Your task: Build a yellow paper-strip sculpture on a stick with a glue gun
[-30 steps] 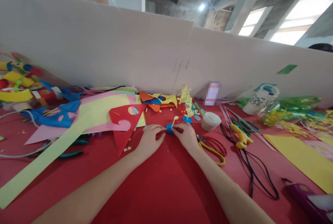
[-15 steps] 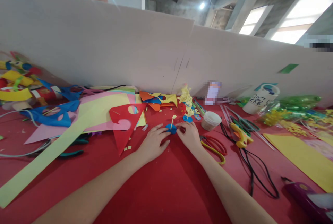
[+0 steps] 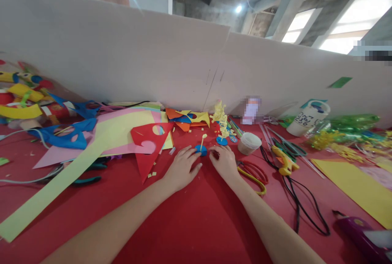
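Observation:
A small blue disc [image 3: 200, 153] lies flat on the red tabletop between my hands, with a thin pale-yellow stick [image 3: 202, 143] standing up from it, slightly tilted. My left hand [image 3: 184, 168] has its fingers stretched out, their tips at the disc's left edge; whether they press on it I cannot tell. On the other side, my right hand [image 3: 226, 162] has loosely bent fingers, with a gap between thumb and forefinger and a narrow space to the disc. Just behind it stands a pale-yellow curled figure [image 3: 221, 119] on a similar blue base [image 3: 222, 141].
To the right are a white tub [image 3: 249, 144], scissors with red and yellow handles [image 3: 260, 186], a yellow glue gun [image 3: 284, 162] with its black cord, and a purple glue gun [image 3: 363, 231]. Leftward lie a red cut sheet [image 3: 143, 145], a pale strip [image 3: 55, 190] and pliers [image 3: 87, 181].
My right hand has drawn slightly away from the disc. My left hand keeps its place beside it. The whole view has shifted a little.

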A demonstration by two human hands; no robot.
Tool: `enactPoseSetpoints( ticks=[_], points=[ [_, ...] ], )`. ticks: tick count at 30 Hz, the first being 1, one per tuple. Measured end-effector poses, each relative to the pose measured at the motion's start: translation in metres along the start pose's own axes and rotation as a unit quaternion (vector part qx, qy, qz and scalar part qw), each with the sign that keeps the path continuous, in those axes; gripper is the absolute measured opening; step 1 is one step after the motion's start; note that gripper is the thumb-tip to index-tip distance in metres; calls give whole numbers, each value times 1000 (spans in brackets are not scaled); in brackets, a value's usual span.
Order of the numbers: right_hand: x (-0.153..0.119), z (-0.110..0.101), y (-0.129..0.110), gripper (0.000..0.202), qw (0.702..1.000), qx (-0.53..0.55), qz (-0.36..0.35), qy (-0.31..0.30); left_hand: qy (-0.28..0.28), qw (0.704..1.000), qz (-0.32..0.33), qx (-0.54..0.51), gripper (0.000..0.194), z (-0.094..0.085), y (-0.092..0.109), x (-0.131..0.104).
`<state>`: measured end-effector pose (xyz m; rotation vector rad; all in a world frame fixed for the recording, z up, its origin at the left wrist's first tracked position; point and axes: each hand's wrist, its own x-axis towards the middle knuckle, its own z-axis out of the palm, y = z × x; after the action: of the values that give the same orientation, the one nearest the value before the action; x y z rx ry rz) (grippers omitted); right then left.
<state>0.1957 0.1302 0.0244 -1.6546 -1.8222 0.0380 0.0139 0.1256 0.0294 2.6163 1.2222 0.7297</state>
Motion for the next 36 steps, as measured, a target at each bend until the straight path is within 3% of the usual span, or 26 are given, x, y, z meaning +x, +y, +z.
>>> enactPoseSetpoints(
  ticks=[7,11,15,21,25,28,31,36],
  points=[
    [1,-3,-1,18,999,-36,12,24,8,999,36,13,30,-9,8,-3],
    [-1,-6,-5,35,996,-68,-20,51,-7,997,50,53,17,-14,16,-6],
    [-7,-8,-12,49,988,-63,-124,65,-12,995,34,95,8,-14,17,-8],
    [-18,-8,-29,43,953,-4,-303,6,-9,996,23,80,7,-18,12,-18],
    [-23,-12,-44,30,942,45,-332,-34,14,997,34,75,15,-26,9,-38],
    [-26,-17,-55,17,944,80,-311,-71,37,992,51,112,17,-36,1,-54],
    [-31,-16,-65,22,936,78,-329,-95,54,984,59,157,22,-51,-16,-63],
    [-40,-6,-71,47,911,49,-394,-110,104,967,-46,228,25,-73,-48,-70]
  ],
)
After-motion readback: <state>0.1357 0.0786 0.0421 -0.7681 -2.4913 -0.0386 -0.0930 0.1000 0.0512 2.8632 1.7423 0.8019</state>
